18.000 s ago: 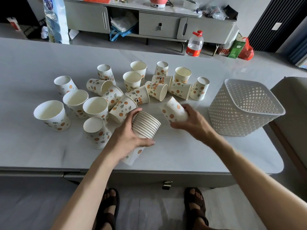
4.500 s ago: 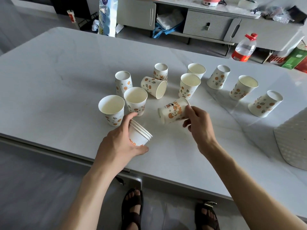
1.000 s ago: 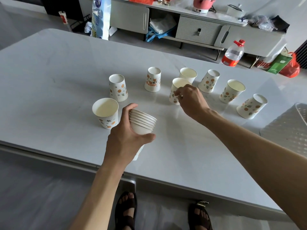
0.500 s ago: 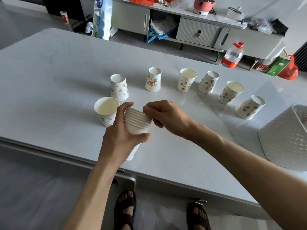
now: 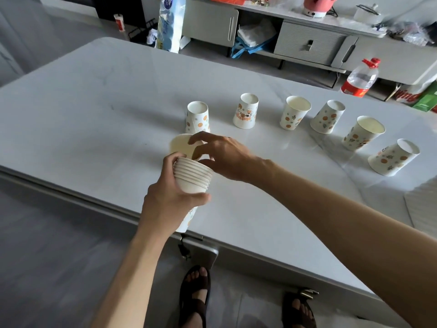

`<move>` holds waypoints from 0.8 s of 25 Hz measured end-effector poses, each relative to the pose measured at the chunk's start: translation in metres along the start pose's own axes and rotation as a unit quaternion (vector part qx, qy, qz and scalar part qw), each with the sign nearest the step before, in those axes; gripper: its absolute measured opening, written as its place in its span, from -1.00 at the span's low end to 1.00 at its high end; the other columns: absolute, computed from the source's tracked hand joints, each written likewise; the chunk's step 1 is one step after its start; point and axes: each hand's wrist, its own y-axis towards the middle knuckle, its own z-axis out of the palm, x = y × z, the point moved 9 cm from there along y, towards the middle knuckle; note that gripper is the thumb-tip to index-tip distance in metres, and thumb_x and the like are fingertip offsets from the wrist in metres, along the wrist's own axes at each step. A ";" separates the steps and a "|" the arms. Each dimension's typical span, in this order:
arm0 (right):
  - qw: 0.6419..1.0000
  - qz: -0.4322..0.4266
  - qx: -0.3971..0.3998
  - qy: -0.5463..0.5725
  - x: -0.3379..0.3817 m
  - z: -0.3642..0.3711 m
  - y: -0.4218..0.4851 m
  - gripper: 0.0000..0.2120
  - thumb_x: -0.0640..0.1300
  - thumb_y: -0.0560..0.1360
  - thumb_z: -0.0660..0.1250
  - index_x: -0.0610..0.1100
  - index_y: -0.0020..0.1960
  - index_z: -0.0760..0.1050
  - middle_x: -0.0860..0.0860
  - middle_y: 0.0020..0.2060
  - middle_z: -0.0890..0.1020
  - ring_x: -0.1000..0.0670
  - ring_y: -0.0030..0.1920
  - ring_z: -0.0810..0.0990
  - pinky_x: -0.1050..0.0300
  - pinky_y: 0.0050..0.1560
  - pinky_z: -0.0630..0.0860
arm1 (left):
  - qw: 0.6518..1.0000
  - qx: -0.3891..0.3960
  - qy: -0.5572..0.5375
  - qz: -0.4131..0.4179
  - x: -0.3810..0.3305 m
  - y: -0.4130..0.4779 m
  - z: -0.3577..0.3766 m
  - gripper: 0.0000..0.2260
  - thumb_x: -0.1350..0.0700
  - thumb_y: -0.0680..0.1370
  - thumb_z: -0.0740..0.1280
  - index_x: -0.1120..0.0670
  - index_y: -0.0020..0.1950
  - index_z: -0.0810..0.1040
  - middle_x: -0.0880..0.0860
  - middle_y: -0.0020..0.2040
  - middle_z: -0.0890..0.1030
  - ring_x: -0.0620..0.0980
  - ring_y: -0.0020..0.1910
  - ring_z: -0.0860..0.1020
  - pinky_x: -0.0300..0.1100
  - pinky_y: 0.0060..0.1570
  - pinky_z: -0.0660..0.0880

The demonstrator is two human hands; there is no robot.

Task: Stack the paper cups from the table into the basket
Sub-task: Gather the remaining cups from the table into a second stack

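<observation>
My left hand (image 5: 165,200) is shut on a stack of nested paper cups (image 5: 194,176), held tilted above the table's near edge. My right hand (image 5: 224,155) reaches left over the stack, fingers spread at the rim of an upright cup (image 5: 181,144) that stands on the table just behind it. Several more orange-dotted cups stand in a row further back, from one upside-down cup (image 5: 197,117) at the left to another (image 5: 393,157) at the right. Only a corner of the white basket (image 5: 423,204) shows at the right edge.
The white table (image 5: 94,110) has its front edge (image 5: 71,192) close to the stack. Beyond the table are a water bottle (image 5: 360,78) on the floor, a grey cabinet (image 5: 307,41) and a tall blue-white pack (image 5: 169,22).
My right hand has left the top of the stack and moved left to the near upright cup. The stack in my left hand has stayed in place.
</observation>
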 end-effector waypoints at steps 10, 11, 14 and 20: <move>0.897 0.245 -0.265 0.256 -0.058 -0.097 -0.085 -0.61 0.00 0.62 0.18 -0.29 -0.21 0.45 -0.06 -0.41 0.47 0.09 -0.40 0.36 0.11 -0.29 0.31 | 0.998 0.029 -0.038 0.043 -0.034 -0.003 0.026 -0.08 -0.09 0.21 0.52 -0.46 0.42 0.09 -0.17 0.04 0.58 0.04 -0.07 0.61 0.01 -0.08 0.59; 0.909 0.235 -0.224 0.262 -0.050 -0.093 -0.089 -0.59 0.00 0.64 0.17 -0.29 -0.23 0.43 -0.07 -0.42 0.45 0.07 -0.40 0.34 0.07 -0.29 0.29 | 0.997 0.037 -0.044 0.058 -0.042 -0.003 0.034 -0.05 -0.07 0.23 0.54 -0.46 0.45 0.06 -0.21 0.03 0.57 -0.02 -0.09 0.61 -0.06 -0.12 0.58; 0.933 0.197 -0.077 0.290 -0.023 -0.063 -0.098 -0.55 0.04 0.64 0.15 -0.20 -0.34 0.24 0.02 -0.43 0.27 0.02 -0.35 0.21 0.02 -0.29 0.20 | 0.993 0.061 -0.043 0.089 -0.062 -0.007 0.058 -0.06 -0.04 0.29 0.57 -0.47 0.45 0.05 -0.27 -0.05 0.54 -0.11 -0.12 0.58 -0.19 -0.20 0.50; 0.909 0.245 -0.133 0.311 -0.079 -0.078 -0.122 -0.64 0.10 0.58 0.16 -0.08 -0.22 0.55 0.08 -0.36 0.54 0.05 -0.38 0.43 0.16 -0.30 0.32 | 0.991 0.076 -0.081 0.077 -0.079 -0.002 0.089 -0.25 -0.06 0.24 0.58 -0.40 0.30 0.27 -0.18 -0.06 0.61 -0.02 -0.10 0.63 -0.02 -0.16 0.59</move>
